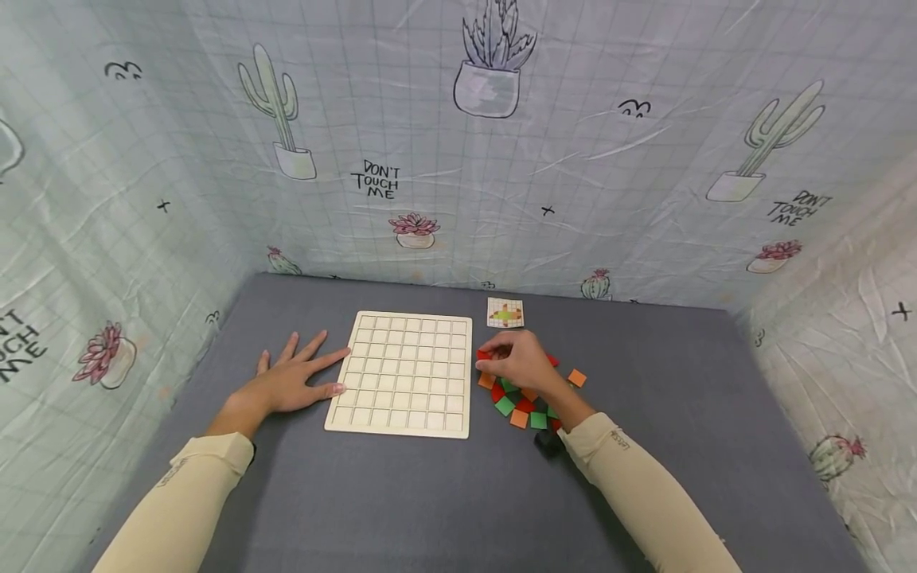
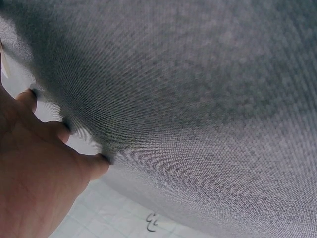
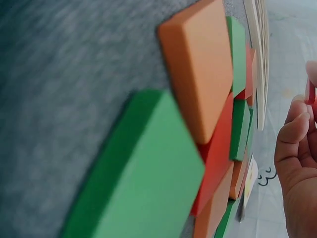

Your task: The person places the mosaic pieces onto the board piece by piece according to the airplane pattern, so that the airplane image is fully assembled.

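Observation:
A cream square board point(image 1: 404, 374) marked with a grid of square cells lies flat on the grey table. My left hand point(image 1: 286, 383) rests on the table with its fingers spread, the thumb and one fingertip at the board's left edge. Just beyond the right edge, my right hand point(image 1: 521, 362) pinches a red square tile point(image 1: 484, 355) between thumb and fingers. Under and around that hand lie loose tiles, such as a green tile point(image 3: 148, 173) and an orange tile point(image 3: 203, 64). Part of the pile is hidden by the hand in the head view.
A small pattern card point(image 1: 505, 313) lies behind the right hand, showing a coloured figure on a grid. One orange tile point(image 1: 577, 378) sits apart to the right. A black object point(image 1: 548, 443) is by the right cuff. Patterned cloth point(image 1: 444, 143) hangs behind the table and at its sides.

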The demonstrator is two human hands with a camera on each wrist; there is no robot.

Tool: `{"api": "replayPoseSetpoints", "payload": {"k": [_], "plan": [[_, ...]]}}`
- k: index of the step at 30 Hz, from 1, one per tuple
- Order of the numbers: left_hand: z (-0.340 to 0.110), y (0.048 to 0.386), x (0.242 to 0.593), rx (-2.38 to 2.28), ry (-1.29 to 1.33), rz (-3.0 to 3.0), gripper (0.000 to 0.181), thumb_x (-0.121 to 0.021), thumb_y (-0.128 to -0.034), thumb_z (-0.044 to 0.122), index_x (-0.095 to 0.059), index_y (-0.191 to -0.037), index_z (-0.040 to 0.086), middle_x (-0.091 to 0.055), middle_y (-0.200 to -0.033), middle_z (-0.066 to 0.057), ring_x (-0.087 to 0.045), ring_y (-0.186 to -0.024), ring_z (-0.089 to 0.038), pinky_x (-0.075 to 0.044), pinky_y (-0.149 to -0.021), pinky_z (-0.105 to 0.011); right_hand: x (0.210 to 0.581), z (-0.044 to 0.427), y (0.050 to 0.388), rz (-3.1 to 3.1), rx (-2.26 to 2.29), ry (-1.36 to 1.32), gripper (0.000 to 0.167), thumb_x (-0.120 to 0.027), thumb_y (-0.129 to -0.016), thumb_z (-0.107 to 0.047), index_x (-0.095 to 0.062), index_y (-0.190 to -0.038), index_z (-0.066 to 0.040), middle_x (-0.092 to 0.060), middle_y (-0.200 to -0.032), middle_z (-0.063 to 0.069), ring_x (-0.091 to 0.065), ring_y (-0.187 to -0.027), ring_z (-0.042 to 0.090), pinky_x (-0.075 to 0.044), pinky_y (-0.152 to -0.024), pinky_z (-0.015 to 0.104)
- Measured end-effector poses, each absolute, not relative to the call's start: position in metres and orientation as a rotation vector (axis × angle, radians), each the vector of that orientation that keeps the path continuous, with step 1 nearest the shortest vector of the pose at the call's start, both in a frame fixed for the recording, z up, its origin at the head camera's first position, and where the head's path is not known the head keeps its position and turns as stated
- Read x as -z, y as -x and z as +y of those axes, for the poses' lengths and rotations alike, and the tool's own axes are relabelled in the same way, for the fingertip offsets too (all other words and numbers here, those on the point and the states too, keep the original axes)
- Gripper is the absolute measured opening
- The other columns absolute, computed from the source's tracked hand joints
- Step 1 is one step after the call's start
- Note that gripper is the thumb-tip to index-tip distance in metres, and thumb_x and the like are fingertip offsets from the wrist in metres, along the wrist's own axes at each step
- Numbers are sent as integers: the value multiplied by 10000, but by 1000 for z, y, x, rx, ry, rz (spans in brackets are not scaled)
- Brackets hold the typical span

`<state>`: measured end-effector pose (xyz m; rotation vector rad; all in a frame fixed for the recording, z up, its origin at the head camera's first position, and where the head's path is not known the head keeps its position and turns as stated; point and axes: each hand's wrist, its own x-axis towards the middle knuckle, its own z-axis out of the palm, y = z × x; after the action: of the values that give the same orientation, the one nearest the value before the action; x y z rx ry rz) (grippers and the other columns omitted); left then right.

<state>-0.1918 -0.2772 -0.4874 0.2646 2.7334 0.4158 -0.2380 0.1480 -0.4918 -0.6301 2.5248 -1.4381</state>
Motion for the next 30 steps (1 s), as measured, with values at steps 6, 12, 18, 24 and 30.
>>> {"api": "replayPoseSetpoints", "payload": {"k": [6,12,18,24,30], "plan": [[-277,193,489,-402,-267,2736,816,-539,-937,770,-343,-1632,391,-73,-1777,-122,42,-1580,-587,29,-1122,-882,491,142,239,2547,1405,578,186,-842,-883,-134,-812,-1045,-46,-750,-935,101,-664,-779,146,-579,-696,301],[-277,192,488,-401,-272,2739,816,-540,-936,769,-346,-1631,389,-75,-1777,-122,36,-1578,-589,26,-1122,-881,493,136,241,2539,1406,548,181,-841,-882,-144,-813,-1038,-56,-753,-952,101,-665,-794,141,-577,-712,304],[-277,191,486,-398,-273,2735,818,-544,-936,766,-345,-1632,385,-82,-1775,-127,26,-1576,-594,14,-1120,-883,495,128,245,2504,1429,505,171,-837,-881,-124,-809,-1033,-49,-749,-942,106,-656,-776,154,-567,-693,307],[-277,193,486,-384,-279,2738,821,-548,-933,769,-352,-1630,381,-94,-1773,-128,11,-1573,-602,-8,-1112,-891,496,120,246,2533,1411,509,174,-845,-868,-117,-809,-1012,-28,-737,-913,105,-629,-744,142,-540,-666,277],[-276,194,486,-368,-279,2740,830,-567,-927,761,-361,-1628,368,-111,-1769,-138,-10,-1566,-615,-30,-1107,-898,499,113,248,2580,1386,553,160,-850,-860,-110,-817,-996,-31,-742,-903,113,-606,-710,132,-557,-673,352]]}}
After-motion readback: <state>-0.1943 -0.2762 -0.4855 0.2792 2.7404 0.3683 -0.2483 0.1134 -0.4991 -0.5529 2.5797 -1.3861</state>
